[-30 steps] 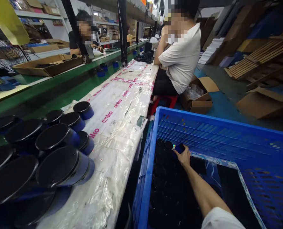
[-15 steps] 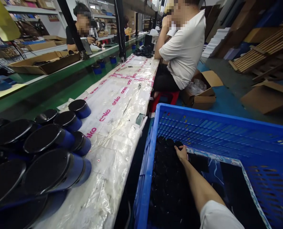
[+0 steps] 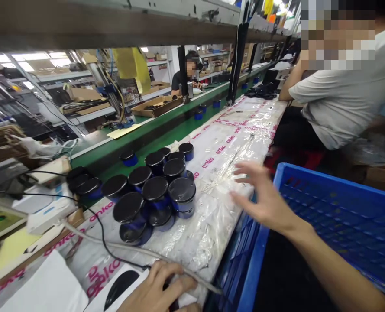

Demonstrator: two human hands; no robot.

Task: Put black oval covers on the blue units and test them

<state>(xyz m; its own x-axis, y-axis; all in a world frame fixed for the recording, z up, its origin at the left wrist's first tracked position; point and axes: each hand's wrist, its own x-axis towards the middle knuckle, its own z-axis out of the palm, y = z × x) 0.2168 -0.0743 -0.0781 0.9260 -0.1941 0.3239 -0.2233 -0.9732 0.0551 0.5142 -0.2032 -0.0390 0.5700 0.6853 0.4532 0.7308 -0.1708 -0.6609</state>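
Note:
My right hand point(image 3: 263, 201), blurred by motion, reaches over the table's right edge with its fingers apart and nothing in them. To its left stands a group of short blue cylinders with black tops point(image 3: 182, 195), some stacked in twos. My left hand point(image 3: 161, 288) is at the bottom edge with its fingers bent over something, mostly hidden under it. Beside it lies a white sheet or panel with a black round patch point(image 3: 122, 288). A grey cable point(image 3: 140, 250) runs past its fingers.
The blue plastic crate point(image 3: 335, 182) stands at the right, against the table covered in printed film point(image 3: 208, 242). Behind is a green conveyor belt point(image 3: 186, 128) with several blue cylinders. A person in a white shirt point(image 3: 344, 99) sits close by; another point(image 3: 179, 82) works across the belt.
My right hand has left the black round items in the crate and moved up over the table edge, opening. The view has turned left, and my left hand has come into sight.

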